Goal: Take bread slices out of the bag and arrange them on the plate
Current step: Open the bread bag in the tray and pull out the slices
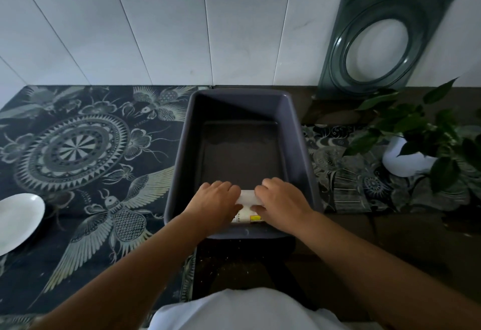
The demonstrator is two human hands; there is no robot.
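A white bread bag point(247, 201) with a yellow label lies at the near end of a deep grey plastic tub point(179, 152). My left hand point(217, 203) covers its left end and my right hand point(279, 201) its right end, fingers curled over it. Only a narrow strip of the bag shows between the hands; no bread slices are visible. A white plate point(18, 220) sits at the far left edge of the counter, well apart from the tub, with nothing on it.
A dark patterned cloth point(86, 163) covers the counter left of the tub. A potted plant in a white pot point(406, 158) stands to the right. A dark green square frame with a round opening point(377, 43) leans on the tiled wall.
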